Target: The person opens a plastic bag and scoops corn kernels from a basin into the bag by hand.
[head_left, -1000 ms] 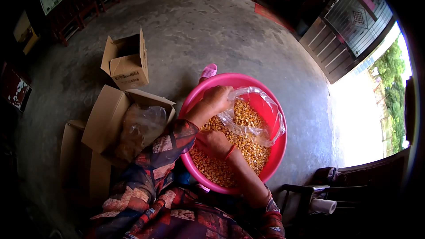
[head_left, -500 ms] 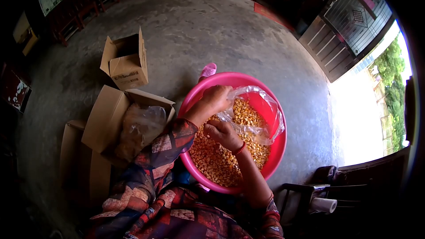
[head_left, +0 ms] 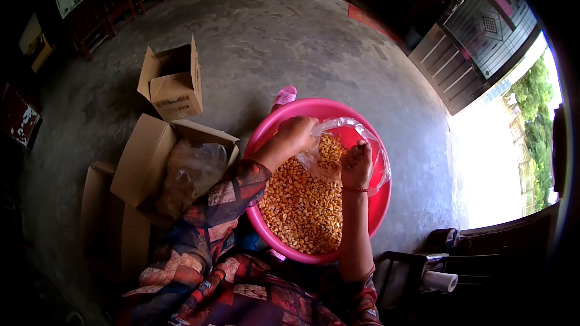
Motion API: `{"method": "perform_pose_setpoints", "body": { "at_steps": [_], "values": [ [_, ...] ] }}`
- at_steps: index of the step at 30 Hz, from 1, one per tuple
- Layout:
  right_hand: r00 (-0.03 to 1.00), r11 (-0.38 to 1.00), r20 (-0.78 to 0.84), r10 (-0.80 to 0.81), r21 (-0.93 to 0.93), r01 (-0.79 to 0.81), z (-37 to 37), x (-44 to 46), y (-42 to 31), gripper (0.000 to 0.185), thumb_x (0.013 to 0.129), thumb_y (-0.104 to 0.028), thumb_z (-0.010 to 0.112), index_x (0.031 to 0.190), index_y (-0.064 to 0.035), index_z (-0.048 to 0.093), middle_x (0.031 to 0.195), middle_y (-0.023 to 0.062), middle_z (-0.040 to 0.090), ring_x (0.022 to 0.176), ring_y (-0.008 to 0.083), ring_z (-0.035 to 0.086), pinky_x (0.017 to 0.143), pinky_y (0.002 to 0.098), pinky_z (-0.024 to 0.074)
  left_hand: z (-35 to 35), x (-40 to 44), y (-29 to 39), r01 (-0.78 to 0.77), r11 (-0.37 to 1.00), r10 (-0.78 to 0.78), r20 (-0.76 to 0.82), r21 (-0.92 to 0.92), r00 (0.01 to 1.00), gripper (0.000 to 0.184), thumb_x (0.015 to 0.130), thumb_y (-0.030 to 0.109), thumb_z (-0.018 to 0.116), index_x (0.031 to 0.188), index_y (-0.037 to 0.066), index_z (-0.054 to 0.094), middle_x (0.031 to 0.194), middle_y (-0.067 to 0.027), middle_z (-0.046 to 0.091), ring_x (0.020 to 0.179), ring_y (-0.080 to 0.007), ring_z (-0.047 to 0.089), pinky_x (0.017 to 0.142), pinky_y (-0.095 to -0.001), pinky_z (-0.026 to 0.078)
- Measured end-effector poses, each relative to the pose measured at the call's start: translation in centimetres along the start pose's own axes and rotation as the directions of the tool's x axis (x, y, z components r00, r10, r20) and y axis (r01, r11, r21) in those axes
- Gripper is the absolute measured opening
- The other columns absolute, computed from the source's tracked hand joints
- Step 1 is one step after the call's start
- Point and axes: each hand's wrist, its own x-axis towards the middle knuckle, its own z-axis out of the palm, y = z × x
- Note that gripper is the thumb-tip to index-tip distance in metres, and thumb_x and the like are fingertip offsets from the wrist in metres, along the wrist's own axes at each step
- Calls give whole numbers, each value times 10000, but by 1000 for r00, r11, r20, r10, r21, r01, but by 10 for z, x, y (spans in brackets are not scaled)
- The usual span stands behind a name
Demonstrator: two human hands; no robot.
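Note:
Loose yellow-orange corn kernels (head_left: pixel 302 211) cover the bottom of a pink plastic basin (head_left: pixel 260 139). My left hand (head_left: pixel 297 134) is closed on the rim of a clear plastic bag (head_left: pixel 347 123), which spreads open over the basin's far side with some kernels seen through or in it. On the bag's right side, my right hand (head_left: pixel 357 168) is raised with its fingers curled up into a fist. What it holds, if anything, is hidden by the fingers.
To the left stand an open cardboard box (head_left: pixel 136 166) with a plastic bag (head_left: pixel 196 172) inside, and a smaller open box (head_left: pixel 178 93) farther off. A pink shoe (head_left: pixel 285 95) shows behind the basin. A paper roll (head_left: pixel 441 281) lies at lower right, an open door (head_left: pixel 477 36) beyond.
My right hand has moved right, from above the kernels in the middle of the basin to the bag's right side, and has turned upward. The left hand stays on the bag rim.

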Motion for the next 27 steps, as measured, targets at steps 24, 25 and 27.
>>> {"method": "perform_pose_setpoints", "body": {
  "at_steps": [24, 25, 27],
  "values": [
    [798, 640, 395, 456, -768, 15, 43, -39, 21, 164, 871, -160, 500, 856, -27, 596, 791, 45, 608, 699, 131, 571, 628, 269, 475, 3, 1, -5, 17, 999, -18, 39, 41, 999, 307, 721, 137, 649, 1012, 54, 599, 903, -160, 638, 844, -303, 624, 763, -398, 486],
    [779, 491, 405, 478, -859, 145, 51, -44, 26, 145, 855, -144, 511, 859, -20, 587, 844, 63, 612, 744, 163, 576, 662, 288, 480, 2, 0, -4, 16, 999, -18, 40, 43, 999, 307, 721, 137, 649, 1012, 54, 599, 903, -160, 638, 844, -303, 624, 763, -398, 486],
    [625, 297, 728, 282, -686, 665, 41, -40, 54, 151, 798, -111, 559, 904, -7, 586, 957, 110, 590, 870, 231, 564, 764, 339, 465, 2, 0, -2, 23, 998, -25, 32, 56, 999, 325, 716, 153, 657, 1020, 53, 598, 913, -160, 636, 855, -303, 622, 770, -396, 485]
  ]
}}
